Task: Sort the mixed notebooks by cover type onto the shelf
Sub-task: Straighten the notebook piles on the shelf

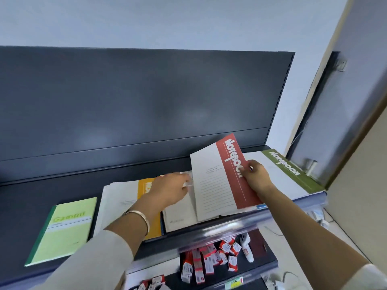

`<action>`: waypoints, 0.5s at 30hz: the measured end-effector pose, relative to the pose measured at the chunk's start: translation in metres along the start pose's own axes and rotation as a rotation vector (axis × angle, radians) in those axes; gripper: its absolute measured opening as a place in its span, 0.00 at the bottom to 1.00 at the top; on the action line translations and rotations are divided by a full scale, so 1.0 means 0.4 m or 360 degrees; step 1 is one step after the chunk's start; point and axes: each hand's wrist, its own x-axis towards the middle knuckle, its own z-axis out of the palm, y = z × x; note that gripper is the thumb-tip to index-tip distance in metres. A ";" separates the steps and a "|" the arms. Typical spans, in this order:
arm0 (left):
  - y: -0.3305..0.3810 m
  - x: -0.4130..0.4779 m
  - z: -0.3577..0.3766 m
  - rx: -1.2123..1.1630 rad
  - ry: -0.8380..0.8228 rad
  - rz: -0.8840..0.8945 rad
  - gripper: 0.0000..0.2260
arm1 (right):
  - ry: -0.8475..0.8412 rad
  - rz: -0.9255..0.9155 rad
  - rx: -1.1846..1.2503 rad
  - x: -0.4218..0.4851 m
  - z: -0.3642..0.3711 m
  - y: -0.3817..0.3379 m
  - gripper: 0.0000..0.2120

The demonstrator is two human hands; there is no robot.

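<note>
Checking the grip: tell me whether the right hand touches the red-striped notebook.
Touching. Head view: the right hand pinches the red-striped notebook by its red band, thumb on the cover.

Beyond the grip a dark back panel (136,97) is noted, pale wall (146,21) above it; right, a grey door (360,80); below, pale floor (293,233).

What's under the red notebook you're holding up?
A pale notebook lies flat on the shelf beneath the red notebook, left hand at its far edge. Its right part is covered.
</note>
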 end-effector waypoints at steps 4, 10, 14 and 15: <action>0.117 0.055 0.007 0.0107 0.0099 0.0017 0.15 | -0.0184 -0.0040 -0.0154 0.083 -0.077 0.050 0.12; 0.191 0.090 0.065 0.0143 -0.0003 -0.0086 0.17 | -0.0244 -0.0131 -0.0761 0.141 -0.084 0.111 0.15; 0.236 0.113 0.096 0.0235 -0.0199 -0.0059 0.24 | -0.0224 -0.0364 -0.1453 0.120 -0.067 0.130 0.23; 0.247 0.120 0.101 0.0257 -0.0266 -0.0053 0.27 | -0.0263 -0.0502 -0.1493 0.112 -0.060 0.134 0.24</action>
